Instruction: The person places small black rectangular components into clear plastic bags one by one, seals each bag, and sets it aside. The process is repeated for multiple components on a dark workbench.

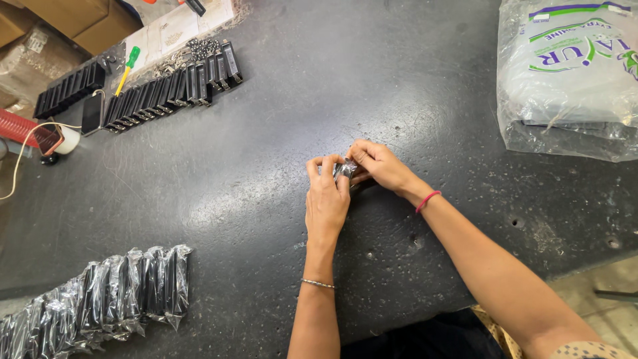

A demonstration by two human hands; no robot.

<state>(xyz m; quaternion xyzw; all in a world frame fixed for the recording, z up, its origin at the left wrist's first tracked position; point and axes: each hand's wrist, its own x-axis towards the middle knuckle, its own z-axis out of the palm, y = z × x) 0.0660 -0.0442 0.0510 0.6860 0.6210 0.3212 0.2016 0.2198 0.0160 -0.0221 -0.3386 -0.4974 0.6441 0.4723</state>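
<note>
1. Here, the left hand (pixel 327 199) and the right hand (pixel 380 166) meet over the middle of a dark tabletop (pixel 279 119), both grasping one small dark part in a clear wrapper (pixel 345 170), held between the fingertips just above the surface.
2. The left hand pinches the wrapped part from its near side, thumb and fingers closed on it; the right hand closes on it from the far right, fingers curled over the top.
3. A thin bracelet (pixel 318 284) sits on the left wrist and a pink band (pixel 427 201) on the right wrist.
4. The tabletop under the grip is dull grey-black, scuffed and scratched, with small pits and pale specks to the right of and nearer than the hands.
5. Well to the near left of the grip, a row of black parts in clear wrappers (pixel 106 299) lies side by side along the table edge.
6. Far to the upper left of the grip, unwrapped black parts (pixel 173 90) stand in a slanted row, with a second row (pixel 70 90) beyond, a screwdriver (pixel 127 68) with a yellow and green handle between them, and a phone (pixel 92 113) close by.
7. To the far right of the grip lies a bulky plastic bag (pixel 568 80).
8. Cardboard boxes (pixel 73 20) sit past the table's far left corner.
</note>
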